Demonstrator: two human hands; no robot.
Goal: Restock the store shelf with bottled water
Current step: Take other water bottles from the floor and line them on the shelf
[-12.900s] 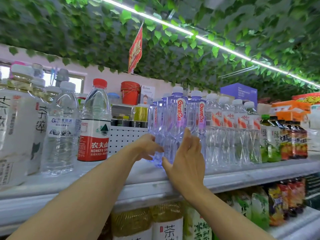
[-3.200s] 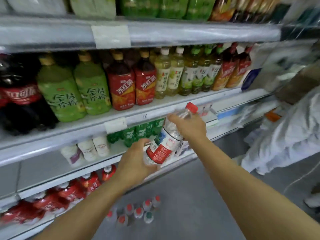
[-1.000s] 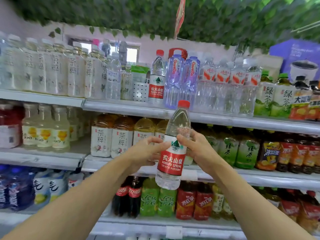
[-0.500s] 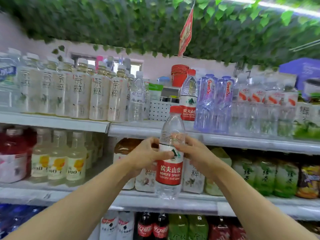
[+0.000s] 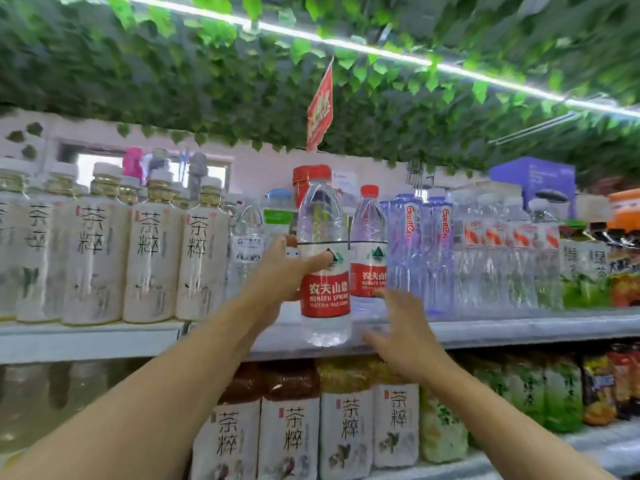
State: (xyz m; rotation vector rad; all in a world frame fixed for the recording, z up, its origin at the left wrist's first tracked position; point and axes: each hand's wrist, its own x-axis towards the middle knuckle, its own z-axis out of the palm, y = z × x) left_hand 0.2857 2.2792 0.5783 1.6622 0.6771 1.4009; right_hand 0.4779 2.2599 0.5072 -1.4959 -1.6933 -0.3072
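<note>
Leftmost tea bottle (image 5: 7, 244) cut off

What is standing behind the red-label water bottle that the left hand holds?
Behind the held bottle, slightly right, a second red-label bottle stands on the top shelf. A stack of red cups shows further back. The held bottle and left hand cover whatever is directly behind them.

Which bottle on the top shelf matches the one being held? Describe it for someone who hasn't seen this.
Start at the top shelf under the hanging leaves. Right of the held bottle in the left hand stands a clear water bottle. Its red cap and red label set it apart from the bluish bottles to its right.
</note>
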